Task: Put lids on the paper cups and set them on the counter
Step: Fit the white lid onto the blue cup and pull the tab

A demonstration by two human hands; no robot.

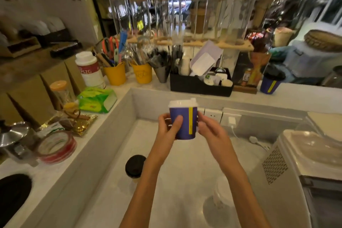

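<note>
Cup (183, 122), blue with a yellow stripe and capped by a white lid (182, 102), is upright in the air above the sunken worktop (185, 163), clear of every wall. The left hand (169, 126) grasps it, thumb across the front, fingers round the back. The right hand (209, 129) curls its fingers against the cup's right side and grips there too. A raised ledge (296, 96) runs along the far edge and down the left side. On its far stretch a black-topped second cup (269, 84) stands to the right of a black organiser (199, 87), with bare ledge further right. Down on the worktop a black-topped third cup (135, 167) stands just left of the left forearm, and a machine (288, 163) crowds the right edge. Open worktop lies beneath the held cup and between the forearms
</note>
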